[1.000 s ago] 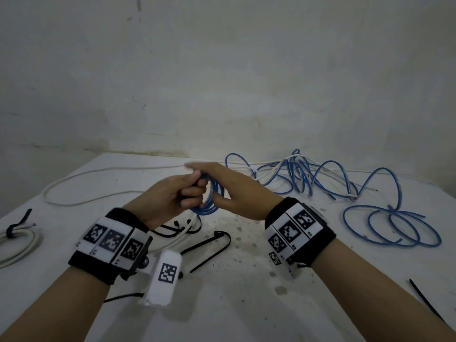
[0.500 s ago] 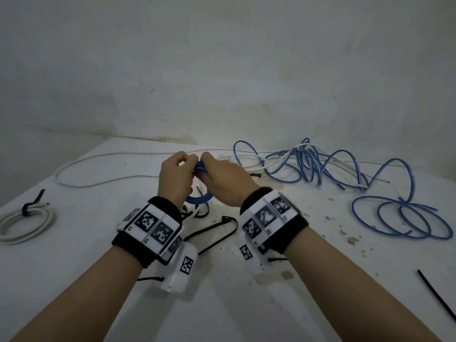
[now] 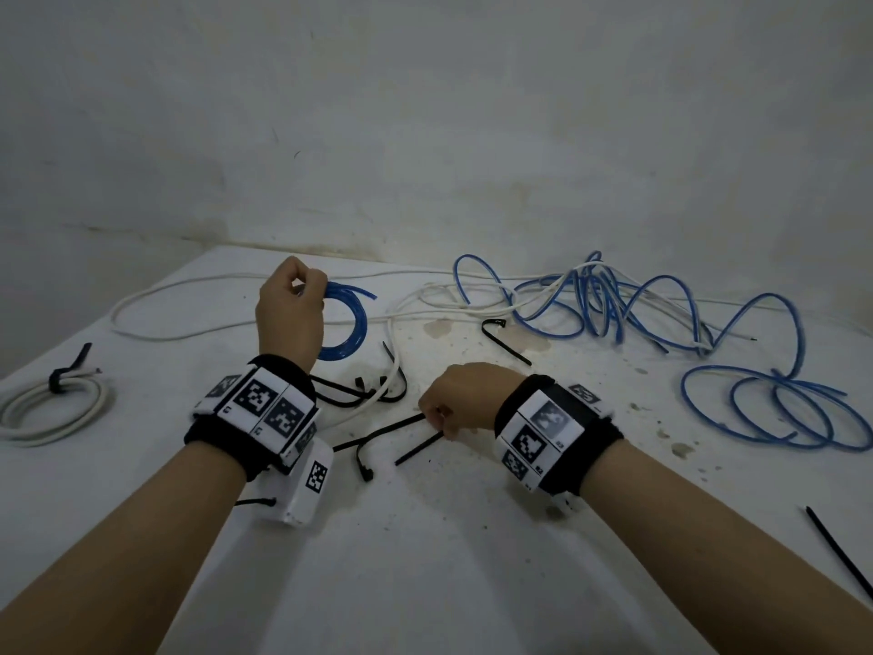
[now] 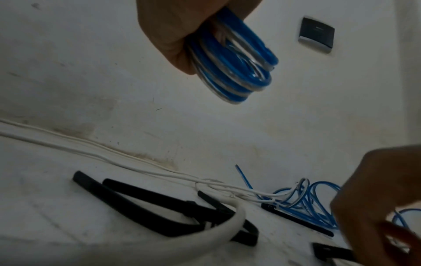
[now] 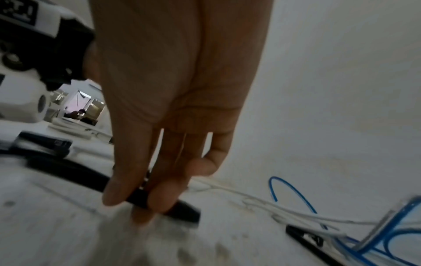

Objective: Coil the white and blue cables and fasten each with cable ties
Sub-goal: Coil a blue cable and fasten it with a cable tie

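My left hand (image 3: 290, 304) grips a small coil of blue cable (image 3: 352, 323) and holds it up above the table; the left wrist view shows the coil (image 4: 232, 61) in its curled fingers. My right hand (image 3: 453, 401) is down on the white table (image 3: 425, 560), pinching a black cable tie (image 3: 382, 430) between thumb and fingers; in the right wrist view the fingers (image 5: 159, 194) close on the tie (image 5: 182, 210). More loose blue cable (image 3: 765, 408) lies at the right, tangled with white cable (image 3: 453, 300) at the back.
A coiled white cable (image 3: 52, 408) bound with a black tie lies at the far left. Several black cable ties (image 3: 359, 394) lie under my left wrist, another (image 3: 503, 342) at centre back, one (image 3: 841, 555) at the right edge. A wall stands behind the table.
My right hand has let go of the blue coil and dropped to the table, taking hold of a black cable tie. The left hand now holds the coil alone, farther from me.
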